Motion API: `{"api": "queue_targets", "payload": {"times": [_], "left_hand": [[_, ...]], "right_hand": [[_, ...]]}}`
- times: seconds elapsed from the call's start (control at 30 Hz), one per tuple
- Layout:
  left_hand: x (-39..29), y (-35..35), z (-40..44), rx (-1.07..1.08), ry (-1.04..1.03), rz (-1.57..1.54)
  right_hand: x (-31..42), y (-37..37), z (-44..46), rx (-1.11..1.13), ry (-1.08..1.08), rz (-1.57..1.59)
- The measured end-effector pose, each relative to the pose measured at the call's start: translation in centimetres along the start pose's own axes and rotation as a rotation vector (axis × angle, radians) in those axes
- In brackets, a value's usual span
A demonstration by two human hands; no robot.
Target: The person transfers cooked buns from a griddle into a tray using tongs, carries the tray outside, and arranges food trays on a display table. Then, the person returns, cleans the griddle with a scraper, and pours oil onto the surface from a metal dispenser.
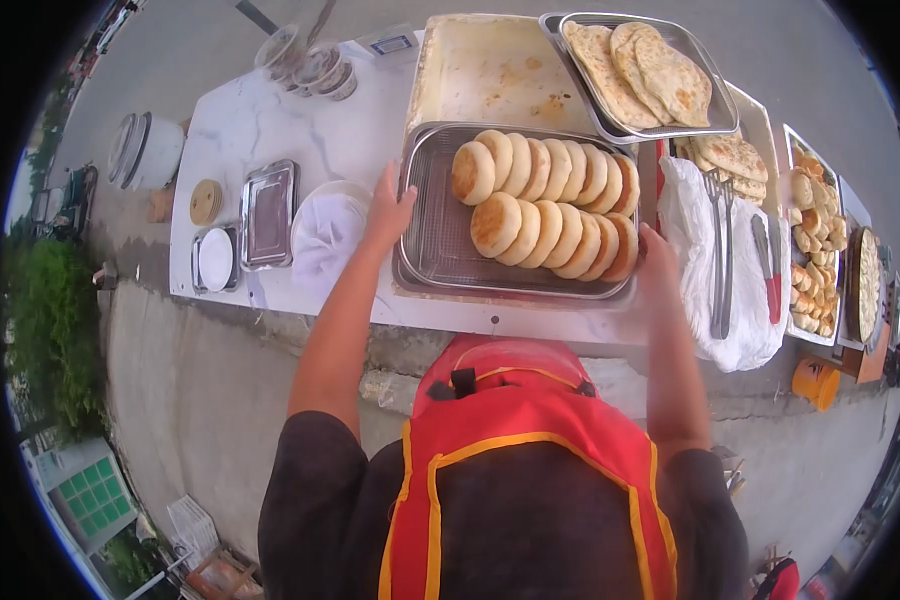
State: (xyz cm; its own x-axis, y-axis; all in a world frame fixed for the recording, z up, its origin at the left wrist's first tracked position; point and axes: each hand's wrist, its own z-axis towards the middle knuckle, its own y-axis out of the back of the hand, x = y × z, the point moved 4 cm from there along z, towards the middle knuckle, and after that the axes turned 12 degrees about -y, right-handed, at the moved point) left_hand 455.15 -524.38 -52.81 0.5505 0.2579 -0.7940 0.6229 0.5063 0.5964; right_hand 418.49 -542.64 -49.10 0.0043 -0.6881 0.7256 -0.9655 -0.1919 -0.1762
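A rectangular metal tray [435, 240] lies in front of me, bearing two leaning rows of round, browned flatbreads [545, 230]. My left hand [390, 207] is closed on the tray's left rim, its thumb near the upper left part of the edge. On the opposite side, my right hand [658, 262] holds the right rim, its fingers partly hidden. Just right of that hand is a white cloth [690, 240] with metal tongs [720, 260] on it. Behind the breads, a second metal tray [595, 105] carries several large flat breads [660, 75].
Red-handled tongs [770, 270] lie on the cloth. Farther right stands a box of small browned pastries [815, 240]. To the left are a small lidded metal tray [269, 215], a plastic-covered bowl [328, 235] and stacked plastic tubs [325, 72]. The table's front edge [495, 322] runs before my red apron.
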Motion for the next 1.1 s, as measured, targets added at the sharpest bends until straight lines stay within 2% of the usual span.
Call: {"api": "queue_targets", "payload": {"times": [0.1,0.17,0.23,0.3,0.33,0.37,0.4,0.47,0.5,0.63,0.77,0.87,0.93,1.03,1.1], "left_hand": [[-0.3,0.1,3.3,0.016,-0.19,0.214],[-1.2,-0.3,5.1,0.021,-0.264,0.29],[-2.0,-1.0,6.9,0.05,-0.386,0.426],[-3.0,-2.2,8.9,0.103,-0.497,0.519],[-3.4,-2.8,9.6,0.139,-0.537,0.546],[-3.8,-3.4,10.2,0.172,-0.576,0.574],[-3.6,-4.0,11.1,0.236,-0.543,0.518],[-2.7,-5.5,12.3,0.362,-0.464,0.412],[-3.2,-5.7,12.2,0.335,-0.454,0.442],[-3.8,-5.8,11.6,0.278,-0.442,0.505],[-3.2,-6.0,11.8,0.241,-0.548,0.514],[-1.1,-4.3,12.2,0.026,-0.49,0.443],[1.2,-2.2,11.0,-0.119,-0.284,0.212],[3.5,-3.1,7.9,0.1,0.409,-0.819],[3.0,-3.3,7.3,0.105,0.57,-0.937]], "right_hand": [[0.9,-0.4,-2.0,-0.063,0.221,-0.266],[1.2,-0.3,-4.1,-0.174,0.433,-0.655],[-0.3,0.2,-5.9,-0.308,0.465,-0.505],[-3.0,2.4,-6.8,-0.234,0.429,-0.48],[-4.3,3.0,-7.8,-0.328,0.292,-0.429],[-5.7,3.6,-8.9,-0.345,0.309,-0.37],[-7.2,4.1,-9.5,-0.359,0.327,-0.312],[-9.7,4.9,-9.5,-0.276,0.063,0.055],[-10.7,5.0,-9.3,-0.222,-0.069,0.234],[-12.3,3.9,-7.2,-0.051,-0.196,0.438],[-12.9,4.3,-5.6,-0.088,-0.21,0.394],[-12.8,5.4,-5.4,-0.191,-0.273,0.406],[-12.1,6.1,-5.3,-0.341,-0.268,0.407],[-11.6,7.4,-4.4,-0.347,-0.308,0.65],[-10.7,7.3,-4.4,-0.348,-0.248,0.707]]}}
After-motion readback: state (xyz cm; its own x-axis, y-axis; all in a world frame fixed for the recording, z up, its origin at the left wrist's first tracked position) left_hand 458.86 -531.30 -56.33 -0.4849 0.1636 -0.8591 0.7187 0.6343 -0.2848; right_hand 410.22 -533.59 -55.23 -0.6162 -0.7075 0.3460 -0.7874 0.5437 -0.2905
